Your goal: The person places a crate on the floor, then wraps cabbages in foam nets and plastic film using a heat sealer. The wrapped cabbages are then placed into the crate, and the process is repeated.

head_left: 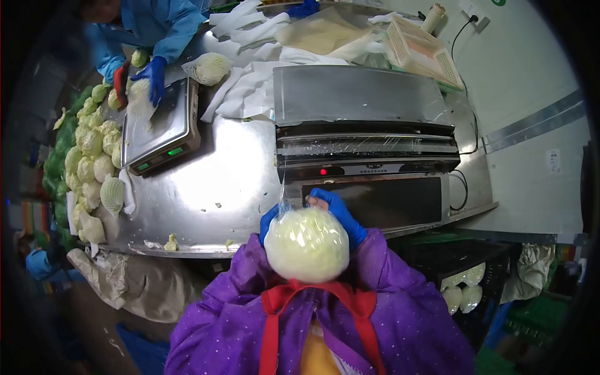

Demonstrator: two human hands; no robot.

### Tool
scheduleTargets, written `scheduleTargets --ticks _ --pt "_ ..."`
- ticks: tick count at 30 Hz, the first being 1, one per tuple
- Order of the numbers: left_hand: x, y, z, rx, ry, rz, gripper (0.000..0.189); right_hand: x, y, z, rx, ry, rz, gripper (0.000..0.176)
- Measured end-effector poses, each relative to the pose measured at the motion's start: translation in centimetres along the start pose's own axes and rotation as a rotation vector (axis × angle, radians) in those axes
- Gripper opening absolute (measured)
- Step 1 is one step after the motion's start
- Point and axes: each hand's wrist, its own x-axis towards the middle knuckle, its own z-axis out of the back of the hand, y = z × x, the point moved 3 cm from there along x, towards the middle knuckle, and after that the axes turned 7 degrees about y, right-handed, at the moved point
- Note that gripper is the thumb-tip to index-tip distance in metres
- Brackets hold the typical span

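Close to my chest, a round pale cabbage (306, 245) glossy with clear plastic film is between my two hands. My left hand (269, 221), in a blue glove, grips its left side, with the fingers mostly behind it. Around the upper right side curls my right hand (342, 219), also blue-gloved, with a bare fingertip or two showing. A strand of clear film (285, 192) runs from the cabbage up toward the film wrapping machine (369, 165), whose red light is lit. The machine's dark plate (381, 203) lies just beyond my right hand.
On the left, a co-worker in blue sleeves handles a netted cabbage on a scale (159, 134). Several cabbages (90, 144) line the table's left edge. White foam nets (250, 87) and a cream basket (425, 53) lie behind. A black crate (494, 262) with wrapped cabbages stands lower right.
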Motion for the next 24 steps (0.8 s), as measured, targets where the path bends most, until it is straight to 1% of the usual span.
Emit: scheduleTargets --ticks 1,3,4,5,6,8,10,11,12,13,14,16,18,19,20,22,24 --pt "-0.4 -0.6 -0.9 -0.107 0.028 -0.026 0.042 -0.3 0.6 -1.4 0.026 0.056 -0.002 0.010" --pt "-1.1 -3.3 -4.3 0.269 0.012 -0.284 0.071 -0.5 3.6 -4.3 0.001 0.069 0.110 0.010" --pt "-0.8 -4.6 -5.3 0.375 0.077 -0.365 0.072 -0.8 5.7 -5.7 -0.013 0.075 0.168 0.011" --pt "-0.3 -5.8 -6.3 0.408 0.168 -0.397 0.073 -1.2 8.4 -7.0 0.074 0.083 0.141 0.017" --pt "0.2 -6.9 -7.2 0.427 0.235 -0.431 0.073 -1.4 10.4 -7.7 -0.111 0.060 0.307 0.023" --pt "0.7 -8.1 -8.0 0.372 0.316 -0.381 0.074 -1.7 14.1 -8.5 -0.507 -0.017 0.652 0.034" --pt "0.7 -7.8 -8.8 0.274 0.399 -0.253 0.075 -2.2 17.1 -9.7 -0.761 0.221 0.771 0.046" --pt "0.8 -7.4 -8.9 0.227 0.438 -0.136 0.076 -2.9 15.8 -10.6 -0.692 0.351 0.665 0.045" --pt "0.9 -6.6 -9.0 0.179 0.481 0.000 0.076 -2.9 14.0 -11.3 -0.672 0.598 0.587 0.041" --pt "1.0 -5.8 -9.1 0.130 0.521 0.140 0.077 -4.1 14.6 -11.1 -0.816 0.693 0.181 0.041" --pt "0.9 -4.8 -9.1 0.088 0.548 0.279 0.077 -4.9 13.9 -10.4 -0.815 0.619 0.144 0.047" --pt "1.1 -3.0 -9.5 0.026 0.558 0.490 0.078 -8.2 13.8 -8.6 -0.799 0.431 0.121 0.059" --pt "1.3 -1.7 -10.4 -0.007 0.549 0.630 0.079 -12.4 12.7 -6.4 -0.777 0.207 0.312 0.078" --pt "1.3 -1.1 -10.9 -0.021 0.538 0.683 0.080 -14.5 11.6 -5.5 -0.710 0.173 0.287 0.096" --pt "1.5 -0.4 -11.7 -0.029 0.534 0.731 0.080 -16.4 10.6 -5.0 -0.640 0.071 0.363 0.100" --pt "1.7 1.0 -14.2 -0.037 0.544 0.820 0.082 -20.0 9.1 -3.9 -0.514 -0.133 0.329 0.098" --pt "1.8 2.5 -17.4 -0.038 0.587 0.907 0.083 -24.5 8.3 -1.9 -0.233 -0.309 0.435 0.092"
